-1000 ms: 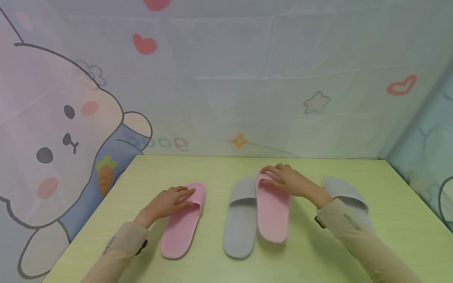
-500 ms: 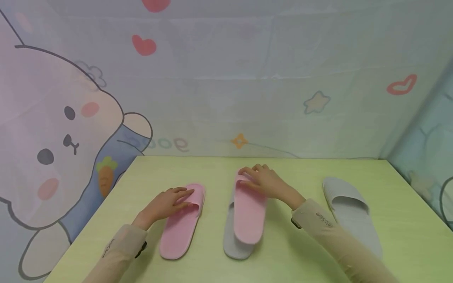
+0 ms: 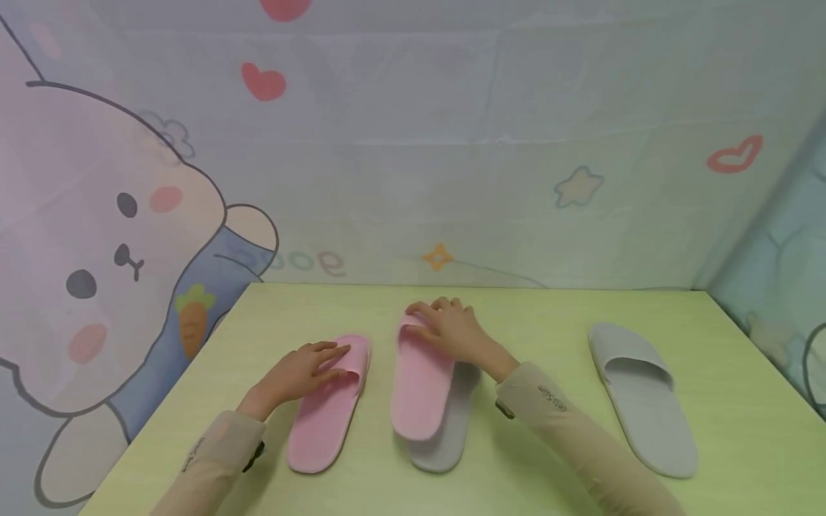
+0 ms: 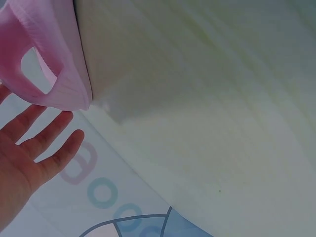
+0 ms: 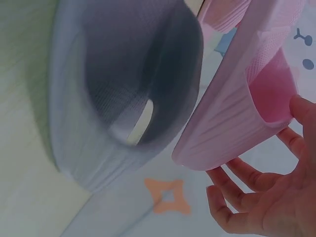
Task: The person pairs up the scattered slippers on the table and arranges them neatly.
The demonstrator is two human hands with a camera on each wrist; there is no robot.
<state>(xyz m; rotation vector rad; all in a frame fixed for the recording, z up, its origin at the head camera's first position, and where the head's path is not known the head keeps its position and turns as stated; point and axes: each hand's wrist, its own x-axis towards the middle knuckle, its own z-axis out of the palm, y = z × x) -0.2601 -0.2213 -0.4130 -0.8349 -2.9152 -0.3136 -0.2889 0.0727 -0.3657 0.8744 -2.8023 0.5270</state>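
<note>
My left hand (image 3: pixel 293 376) pinches the upper of the left pink slipper (image 3: pixel 325 426), thumb at its opening; in the left wrist view the fingers lie spread by the toe strap (image 4: pixel 74 74) and the thumb is mostly cut off. With my right hand (image 3: pixel 458 333) I hold the other pink slipper (image 3: pixel 422 394) by its upper, raised and a little tilted above a grey slipper (image 3: pixel 445 455), partly covering it. The right wrist view has the thumb inside the pink opening, fingers under the toe, and the grey slipper (image 5: pixel 74 108) alongside, apart from it.
A second grey slipper (image 3: pixel 652 416) lies at the right of the pale yellow-green table (image 3: pixel 555 459), toe pointing away. Behind the table hangs a printed cloth (image 3: pixel 413 179) with a cartoon animal, hearts and stars.
My right hand has carried its pink slipper left, from the grey slipper's right side across it to its left side. The left pink slipper and my left hand have shifted very slightly left.
</note>
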